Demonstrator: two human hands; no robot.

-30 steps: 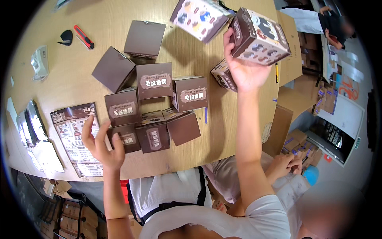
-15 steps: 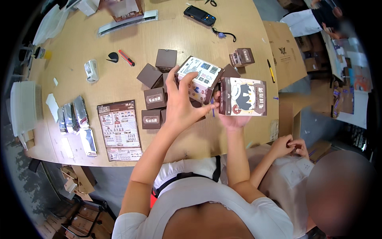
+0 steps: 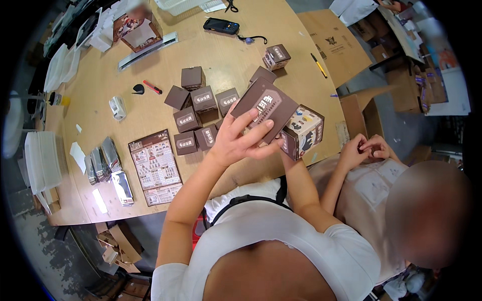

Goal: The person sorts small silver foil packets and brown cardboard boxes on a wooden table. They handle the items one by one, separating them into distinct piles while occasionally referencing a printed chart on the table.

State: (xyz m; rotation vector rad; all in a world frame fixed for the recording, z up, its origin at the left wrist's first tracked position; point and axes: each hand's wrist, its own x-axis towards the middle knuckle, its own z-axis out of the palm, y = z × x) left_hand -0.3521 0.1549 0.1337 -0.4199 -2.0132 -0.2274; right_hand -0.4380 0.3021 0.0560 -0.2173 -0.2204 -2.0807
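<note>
My left hand (image 3: pixel 242 138) has its thumb and fingers closed on a small brown cardboard box (image 3: pixel 268 103), tilted with its plain brown face up. A second box (image 3: pixel 305 128), with coloured cartoon pictures on its pale sides, is held in my right hand (image 3: pixel 288 159), partly beneath the first. Most of my right hand's fingers are hidden behind the boxes. Beside my left hand several closed brown boxes (image 3: pixel 187 119) form a cluster on the table. Farther back stands another small box (image 3: pixel 276 56).
A printed sheet (image 3: pixel 155 165) and silver packets (image 3: pixel 103 160) lie on the left. Farther back are a red cutter (image 3: pixel 152 87), a white dispenser-like object (image 3: pixel 117 108) and a handheld scanner (image 3: pixel 221 25). A yellow pen (image 3: pixel 318 65) lies near the right edge. Another person's hands (image 3: pixel 369 149) are close on the right.
The left box has turned from its white labelled face to a brown face. The right box has tipped, so its patterned side shows more. The view has shifted a little.
</note>
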